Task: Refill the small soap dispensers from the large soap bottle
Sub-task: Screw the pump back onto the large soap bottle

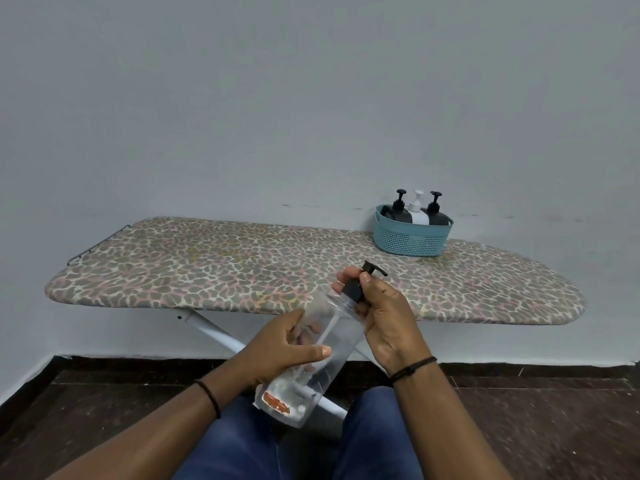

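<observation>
Operator: State the current position of the large soap bottle (322, 351) and the reason for it.

Technician: It is a clear bottle held tilted above the lap, base toward the person, black pump cap (356, 289) pointing toward the ironing board (214, 265). Probable reason: steadying the body so the cap can be unscrewed.

Operator: Hand configuration?

Technician: The left hand (284, 344) wraps the bottle at mid-body, thumb on top. The right hand (384, 313) grips the pump collar, fingers curled around it.

Operator: Location of the small dispensers?

Technician: Three small soap dispensers (417, 211) stand upright in the blue basket (410, 242), at the board's far right, well apart from both hands.
</observation>
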